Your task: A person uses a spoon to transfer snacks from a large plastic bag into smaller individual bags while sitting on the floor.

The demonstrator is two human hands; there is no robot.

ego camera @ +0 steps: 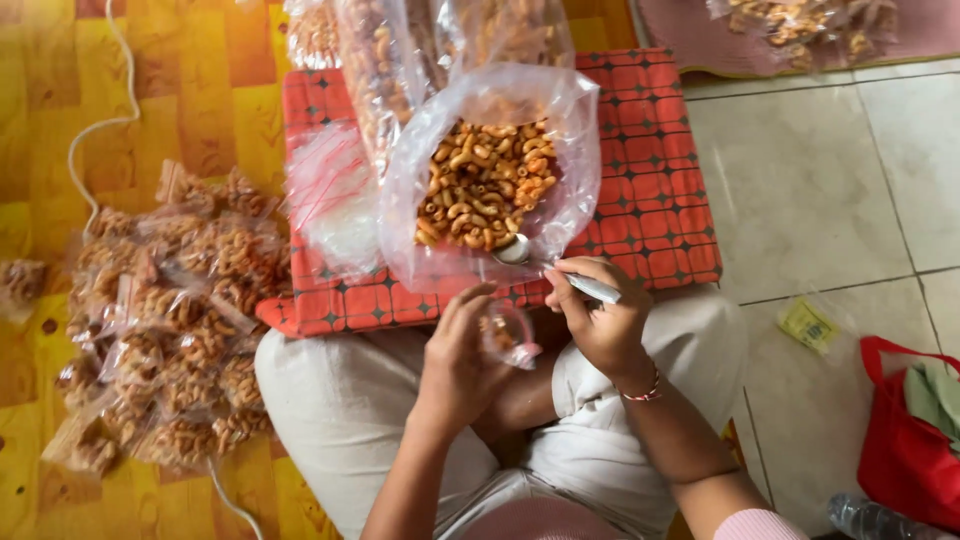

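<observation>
Right hand [600, 318] fingers clamped on metal spoon [560, 272], bowl inside large open snack bag [480, 185] on red worktop [660, 200]. Left hand [458, 355] fingers pinch small pouch [508, 335] over lap, just near big bag.

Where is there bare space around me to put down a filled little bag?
Free: the red patterned board right of the big open snack bag, and the pale tiles between the board and the red bag. Crowded: the yellow mat to the left carries the pile of filled packets; more bags cover the board's far edge.
</observation>
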